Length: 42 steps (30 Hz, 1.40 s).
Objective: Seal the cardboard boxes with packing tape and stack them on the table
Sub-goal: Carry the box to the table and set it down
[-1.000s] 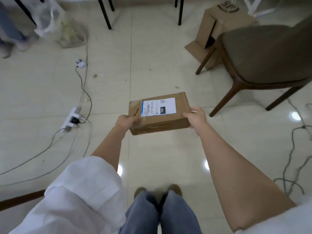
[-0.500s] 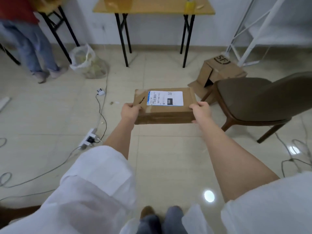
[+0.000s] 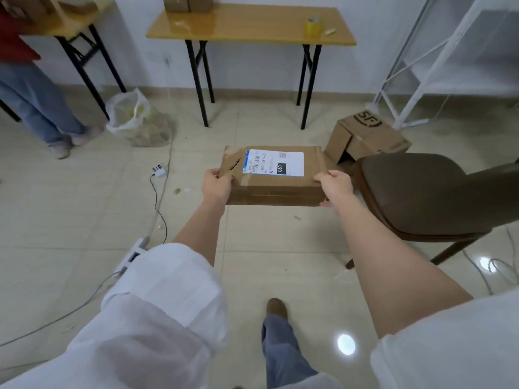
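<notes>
A flat cardboard box [image 3: 276, 189] with a white shipping label on top hangs in the air in front of me. My left hand [image 3: 216, 185] grips its left end and my right hand [image 3: 334, 186] grips its right end. Ahead stands a yellow table [image 3: 247, 25] on black legs. A roll of yellow packing tape [image 3: 313, 25] sits near its right end. Two cardboard boxes [image 3: 186, 2] stand at its far edge, cut off by the frame top.
A brown chair [image 3: 421, 192] stands close on my right. An open SF box [image 3: 365, 137] lies on the floor behind it. A plastic bag [image 3: 137, 119], a power strip [image 3: 133, 252] and cables lie left. A person [image 3: 31, 88] stands at another table far left. White shelving [image 3: 449, 66] is right.
The view has lifted and I have stepped forward with the box held in both hands. The table top, tape roll and boxes on it have come into sight.
</notes>
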### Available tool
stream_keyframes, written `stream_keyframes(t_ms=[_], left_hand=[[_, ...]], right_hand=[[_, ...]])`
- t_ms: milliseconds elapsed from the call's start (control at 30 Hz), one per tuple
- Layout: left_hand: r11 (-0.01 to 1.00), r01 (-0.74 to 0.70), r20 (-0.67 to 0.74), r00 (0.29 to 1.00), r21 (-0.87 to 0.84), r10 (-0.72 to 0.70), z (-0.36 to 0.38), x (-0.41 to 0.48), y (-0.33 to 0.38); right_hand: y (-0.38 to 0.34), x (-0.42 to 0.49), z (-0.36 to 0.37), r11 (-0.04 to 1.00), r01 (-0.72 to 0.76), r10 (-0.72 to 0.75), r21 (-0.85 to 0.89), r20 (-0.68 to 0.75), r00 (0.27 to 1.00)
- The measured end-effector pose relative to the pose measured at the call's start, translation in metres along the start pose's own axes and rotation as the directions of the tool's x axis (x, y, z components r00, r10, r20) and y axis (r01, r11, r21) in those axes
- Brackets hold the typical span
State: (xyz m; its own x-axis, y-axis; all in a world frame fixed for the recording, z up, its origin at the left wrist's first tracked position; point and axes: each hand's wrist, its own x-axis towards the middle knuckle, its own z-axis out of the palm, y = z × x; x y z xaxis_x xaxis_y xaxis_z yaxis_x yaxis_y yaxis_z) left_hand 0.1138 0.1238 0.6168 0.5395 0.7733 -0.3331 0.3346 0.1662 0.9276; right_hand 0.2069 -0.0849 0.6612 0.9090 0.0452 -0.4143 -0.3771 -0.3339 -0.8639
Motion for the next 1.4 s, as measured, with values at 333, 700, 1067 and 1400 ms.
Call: stream_keyframes(t_ms=[333, 700, 1067, 1400], left_hand=[[0.998, -0.003, -0.121, 0.993, 0.056, 0.01, 0.069, 0.118, 0.053], [0.999, -0.018, -0.147, 0.989, 0.04, 0.024, 0.12, 0.238, 0.109], [0.998, -0.044, -0.061, 0.997, 0.044, 0.046, 0.156, 0.395, 0.186], [0.999, -0.023, -0.015, 1.0, 0.026, 0.024, 0.218, 0.487, 0.229]], right_hand=[[-0.064, 0.148, 0.042, 1.0, -0.011, 0.013, -0.025, 0.085, 0.996], [-0.137, 0.268, 0.091, 1.0, -0.009, 0.011, -0.022, 0.078, 0.997], [-0.214, 0.383, 0.17, 1.0, -0.002, 0.001, -0.019, -0.059, 0.998], [-0.279, 0.491, 0.186, 0.999, 0.052, -0.052, 0.005, -0.099, 0.994]])
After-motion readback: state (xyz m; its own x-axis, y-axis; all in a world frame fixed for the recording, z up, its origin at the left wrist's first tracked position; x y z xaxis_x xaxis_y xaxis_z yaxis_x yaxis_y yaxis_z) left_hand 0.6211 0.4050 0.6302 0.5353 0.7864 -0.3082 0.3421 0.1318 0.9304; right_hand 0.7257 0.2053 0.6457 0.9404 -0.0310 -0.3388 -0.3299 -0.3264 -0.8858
